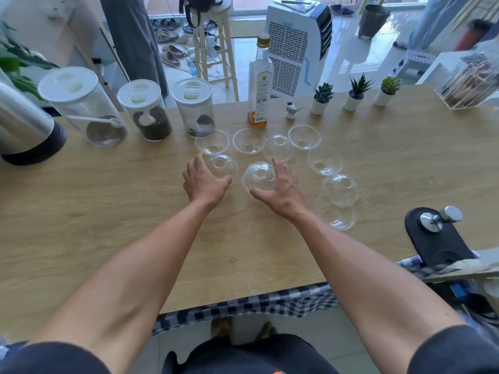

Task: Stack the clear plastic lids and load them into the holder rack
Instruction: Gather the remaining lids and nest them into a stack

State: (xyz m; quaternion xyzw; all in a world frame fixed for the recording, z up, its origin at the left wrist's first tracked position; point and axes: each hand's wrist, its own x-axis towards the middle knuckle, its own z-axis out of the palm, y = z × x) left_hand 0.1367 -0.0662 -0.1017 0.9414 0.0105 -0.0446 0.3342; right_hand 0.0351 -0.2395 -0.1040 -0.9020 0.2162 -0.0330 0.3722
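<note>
Several clear plastic dome lids lie spread over the wooden table (108, 217). My left hand (204, 182) curls around one lid (224, 164), with thumb and fingers at its edge. My right hand (280, 187) wraps the side of another lid (259, 175), fingers on its far rim and thumb under its near edge. More lids sit behind: one at far left (212, 143), one beside it (247, 140), one domed (278, 147), one further right (304, 136). Others trail to the right (325, 161), (340, 188), (334, 213). No holder rack is in view.
Three lidded clear jars (151, 112) stand at the back left, beside a steel flask (24, 125). A glass bottle (260, 85), a small figurine (291, 109) and three potted succulents (353, 93) line the far edge. A black clamp device (437, 236) sits at the right edge.
</note>
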